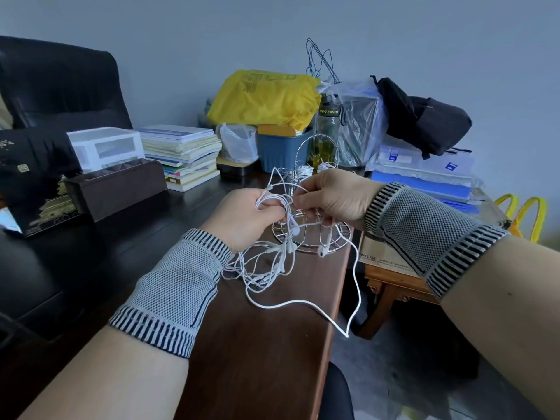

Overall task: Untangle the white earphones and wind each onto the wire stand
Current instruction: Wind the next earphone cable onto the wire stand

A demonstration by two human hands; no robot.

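White earphones (266, 262) hang in a knotted bunch between and below our hands; we judge we are at the untangling step. Our left hand (245, 216) grips the clump, our right hand (330, 198) pinches strands beside it. Next we need to work one cord free. Just beyond our fingers stands the wire stand (315, 228), some cord apparently wound on it; past it a blue bin (277, 153) and bottle (328, 128) crowd the desk (266, 344).

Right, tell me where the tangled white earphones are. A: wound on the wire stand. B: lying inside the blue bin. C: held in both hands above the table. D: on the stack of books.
C: the left hand and right hand both grip the tangled earphones in front of the wire stand, with loops hanging down.
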